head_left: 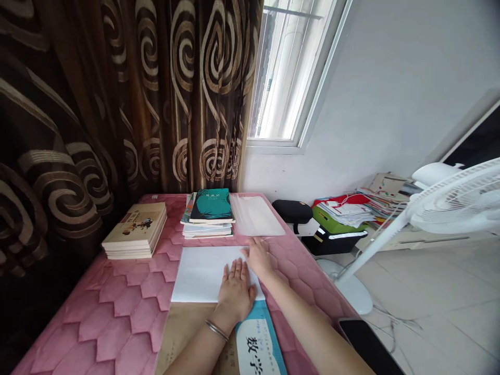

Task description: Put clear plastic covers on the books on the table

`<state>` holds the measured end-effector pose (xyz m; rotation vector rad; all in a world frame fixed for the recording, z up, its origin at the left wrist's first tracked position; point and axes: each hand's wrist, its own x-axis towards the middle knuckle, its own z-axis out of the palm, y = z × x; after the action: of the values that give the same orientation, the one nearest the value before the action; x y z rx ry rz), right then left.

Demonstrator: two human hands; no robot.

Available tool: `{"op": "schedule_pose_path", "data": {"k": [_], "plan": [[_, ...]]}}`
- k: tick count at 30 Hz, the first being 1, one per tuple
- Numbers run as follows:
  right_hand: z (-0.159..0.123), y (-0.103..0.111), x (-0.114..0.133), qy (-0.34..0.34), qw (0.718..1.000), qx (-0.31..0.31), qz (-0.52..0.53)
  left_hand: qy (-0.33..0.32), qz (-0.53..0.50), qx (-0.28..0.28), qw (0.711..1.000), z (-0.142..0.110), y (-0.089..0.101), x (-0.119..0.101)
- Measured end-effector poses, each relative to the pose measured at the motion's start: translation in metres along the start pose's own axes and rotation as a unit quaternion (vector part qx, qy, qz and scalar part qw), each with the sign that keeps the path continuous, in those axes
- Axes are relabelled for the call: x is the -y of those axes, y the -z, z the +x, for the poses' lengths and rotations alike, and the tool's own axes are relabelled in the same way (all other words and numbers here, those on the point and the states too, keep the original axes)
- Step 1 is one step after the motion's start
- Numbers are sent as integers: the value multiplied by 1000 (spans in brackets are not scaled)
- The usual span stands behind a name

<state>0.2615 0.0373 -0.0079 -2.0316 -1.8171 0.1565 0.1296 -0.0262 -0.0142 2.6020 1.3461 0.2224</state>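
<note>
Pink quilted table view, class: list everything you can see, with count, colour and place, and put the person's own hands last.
quilted table cover: one, pink, across the table
book stack: one, cream covers, far left
second book stack: one, teal top cover, far centre
plastic sheet: one, translucent, far right of table
paper sheet: one, white, centre
brown paper: one, brown, near edge, under the paper sheet
exercise book: one, blue and white, near edge
phone: one, black, lower right
curtain: one, brown and gold swirls, left
window: one, white frame, back wall
standing fan: one, white, right
crate: one, green, right, with papers on it
left hand: one, flat on paper sheet, metal bangle at wrist
right hand: one, fingertips on paper sheet's far corner
</note>
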Motion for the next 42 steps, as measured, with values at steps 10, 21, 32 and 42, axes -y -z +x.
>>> {"op": "schedule_pose_path", "data": {"k": [10, 21, 32, 42], "plan": [[-41, -25, -8, 107, 990, 62, -67, 59, -2, 34, 998, 13, 12, 48], [-37, -8, 35, 44, 981, 142, -128, 111, 76, -2, 991, -2, 27, 123], [-21, -46, 107, 100, 984, 147, 24, 100, 69, 4, 993, -1, 24, 130], [-24, -21, 31, -5, 986, 132, -98, 171, 79, -51, 981, -16, 30, 155]]}}
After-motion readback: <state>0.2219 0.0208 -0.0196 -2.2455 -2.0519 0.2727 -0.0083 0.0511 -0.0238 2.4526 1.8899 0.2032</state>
